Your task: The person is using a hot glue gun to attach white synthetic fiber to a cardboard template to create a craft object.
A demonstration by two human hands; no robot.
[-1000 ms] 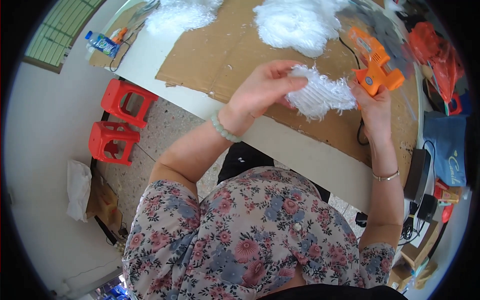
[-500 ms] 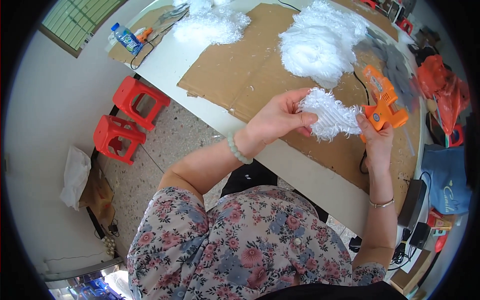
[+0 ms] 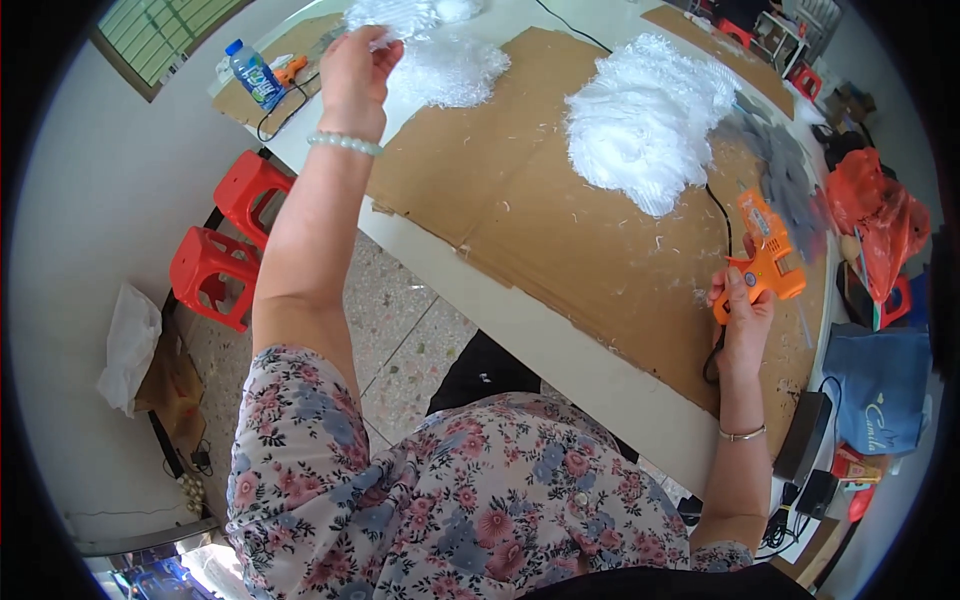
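My left hand [image 3: 355,75] is stretched to the far left, its fingers curled and pinching a white fringed piece [image 3: 383,40], which is mostly hidden. Right beside it are white fringed pieces heaped in a pile [image 3: 455,72]. On the right, my right hand [image 3: 742,305] is wrapped around the handle of an orange glue gun [image 3: 766,262], its black cord running across the cardboard. A larger heap of white fringed pieces [image 3: 640,125] lies on the cardboard [image 3: 520,200], beyond my right hand.
A blue-capped bottle [image 3: 255,75] and a second orange glue gun [image 3: 290,70] stand at the far left. Grey pieces [image 3: 790,170] and a red plastic bag [image 3: 875,215] are on the right, with a blue bag [image 3: 875,390] nearer. Red stools [image 3: 215,275] stand left of the table.
My left hand has swung far left to the smaller pile, carrying the white fringed piece away. My right hand let go of that piece's edge and keeps the glue gun, now slightly lower.
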